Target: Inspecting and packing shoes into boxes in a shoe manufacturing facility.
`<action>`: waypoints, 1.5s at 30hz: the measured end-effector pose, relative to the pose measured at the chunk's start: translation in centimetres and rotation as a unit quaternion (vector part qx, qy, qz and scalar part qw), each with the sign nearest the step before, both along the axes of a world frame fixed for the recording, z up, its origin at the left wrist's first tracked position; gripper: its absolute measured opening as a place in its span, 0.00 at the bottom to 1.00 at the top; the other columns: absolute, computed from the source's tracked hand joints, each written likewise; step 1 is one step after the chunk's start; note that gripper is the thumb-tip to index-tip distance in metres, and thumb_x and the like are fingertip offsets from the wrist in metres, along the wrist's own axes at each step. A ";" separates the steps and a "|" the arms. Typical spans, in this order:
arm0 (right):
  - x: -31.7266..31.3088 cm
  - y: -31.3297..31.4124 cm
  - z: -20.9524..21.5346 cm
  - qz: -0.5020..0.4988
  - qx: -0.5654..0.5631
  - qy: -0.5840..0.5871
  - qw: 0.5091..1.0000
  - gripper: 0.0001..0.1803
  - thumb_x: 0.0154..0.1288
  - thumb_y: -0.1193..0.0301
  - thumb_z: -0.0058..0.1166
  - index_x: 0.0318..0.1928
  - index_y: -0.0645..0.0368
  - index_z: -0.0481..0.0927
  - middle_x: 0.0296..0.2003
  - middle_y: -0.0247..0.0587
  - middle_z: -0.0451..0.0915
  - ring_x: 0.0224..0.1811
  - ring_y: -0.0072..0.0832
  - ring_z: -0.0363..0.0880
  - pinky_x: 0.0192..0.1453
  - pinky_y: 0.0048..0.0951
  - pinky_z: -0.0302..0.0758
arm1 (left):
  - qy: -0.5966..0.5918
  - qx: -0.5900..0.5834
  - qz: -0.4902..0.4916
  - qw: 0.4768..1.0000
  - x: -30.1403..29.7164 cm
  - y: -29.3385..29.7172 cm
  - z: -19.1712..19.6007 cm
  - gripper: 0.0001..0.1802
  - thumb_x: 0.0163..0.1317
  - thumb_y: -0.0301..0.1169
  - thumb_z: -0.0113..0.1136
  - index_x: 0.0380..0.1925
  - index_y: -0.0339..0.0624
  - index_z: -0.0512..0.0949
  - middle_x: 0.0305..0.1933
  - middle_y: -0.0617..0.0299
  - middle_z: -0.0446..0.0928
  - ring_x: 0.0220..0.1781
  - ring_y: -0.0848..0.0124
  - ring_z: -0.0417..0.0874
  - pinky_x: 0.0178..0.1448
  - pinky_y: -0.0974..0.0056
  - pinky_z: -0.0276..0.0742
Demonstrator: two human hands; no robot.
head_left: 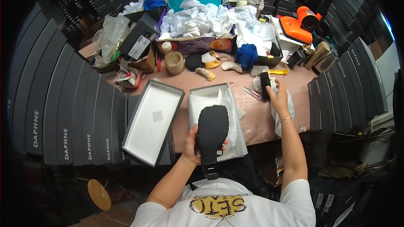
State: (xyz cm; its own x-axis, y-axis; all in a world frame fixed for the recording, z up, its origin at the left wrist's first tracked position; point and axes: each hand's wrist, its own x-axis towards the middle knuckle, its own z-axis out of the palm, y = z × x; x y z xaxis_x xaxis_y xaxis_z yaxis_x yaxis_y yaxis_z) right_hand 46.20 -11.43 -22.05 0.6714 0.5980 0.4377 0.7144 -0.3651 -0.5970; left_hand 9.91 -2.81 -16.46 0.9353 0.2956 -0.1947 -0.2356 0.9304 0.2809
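Observation:
My left hand [192, 145] is wrapped round a black shoe [212, 125], its broad dark sole turned up toward me and its narrow heel end pointing at my body. Beneath the shoe lies an open shoe box [195, 101] lined with white tissue paper [230, 136]. Out to the right, my right hand [279, 98] has its thumb and fingers closed on a black oblong block [265, 85], perhaps a brush or sponge; its exact kind does not show. Crumpled white material [257, 85] touches the block. A white-lined box lid [153, 120] rests tilted left of the box.
Stacks of dark shoe boxes rise on the left [54, 96] and right [349, 84]. Behind stand a jar [174, 63], a carton heaped with white paper [202, 19], a blue cloth [247, 56], a yellow-handled brush [277, 72] and an orange device [296, 29].

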 end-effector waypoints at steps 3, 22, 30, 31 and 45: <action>2.3 1.6 -3.5 -0.018 -0.099 -0.018 0.995 0.23 0.55 0.65 0.66 0.46 0.65 0.75 0.44 0.54 0.75 0.50 0.51 0.73 0.56 0.41 0.70 | 0.121 -0.047 -0.074 0.989 1.6 0.4 -4.0 0.38 0.65 0.61 0.44 0.59 0.38 0.70 0.48 0.41 0.78 0.42 0.53 0.84 0.45 0.55 0.83; -10.6 30.0 -2.0 0.277 -0.137 -0.179 0.934 0.25 0.56 0.71 0.55 0.58 0.51 0.74 0.53 0.46 0.73 0.51 0.44 0.74 0.50 0.45 0.71 | 0.049 -0.056 0.034 0.997 -1.6 1.9 -2.0 0.43 0.67 0.62 0.39 0.64 0.33 0.61 0.45 0.41 0.78 0.33 0.56 0.84 0.34 0.62 0.84; -17.2 14.6 9.8 0.379 0.042 0.083 0.921 0.22 0.61 0.75 0.53 0.58 0.62 0.73 0.44 0.52 0.77 0.47 0.48 0.76 0.53 0.39 0.72 | 0.027 -0.003 0.083 0.996 -4.9 3.5 -3.3 0.41 0.68 0.63 0.36 0.62 0.34 0.64 0.43 0.41 0.79 0.35 0.62 0.85 0.36 0.64 0.84; -19.1 10.0 9.5 0.438 0.044 0.092 0.893 0.22 0.60 0.73 0.58 0.56 0.59 0.76 0.42 0.50 0.79 0.44 0.44 0.78 0.51 0.39 0.74 | 0.048 0.006 0.091 0.995 -5.0 3.3 -2.9 0.41 0.68 0.62 0.36 0.62 0.35 0.64 0.44 0.43 0.79 0.35 0.63 0.85 0.37 0.64 0.84; -27.5 2.1 10.0 0.251 0.153 0.022 0.956 0.09 0.50 0.75 0.63 0.32 0.58 0.76 0.26 0.44 0.73 0.25 0.41 0.76 0.27 0.35 0.73 | 0.114 0.232 0.053 0.965 -7.4 -2.7 1.3 0.33 0.65 0.59 0.43 0.45 0.37 0.74 0.37 0.55 0.80 0.35 0.69 0.82 0.37 0.67 0.80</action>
State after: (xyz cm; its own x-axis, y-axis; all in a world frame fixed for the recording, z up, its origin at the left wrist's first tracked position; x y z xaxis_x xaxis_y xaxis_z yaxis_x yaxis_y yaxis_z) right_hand 18.69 -9.30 -12.10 0.3559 0.6972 0.6223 0.7258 0.2133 -0.6540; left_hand 2.53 -5.49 -15.13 0.8432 0.4927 -0.2149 -0.2062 0.6657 0.7172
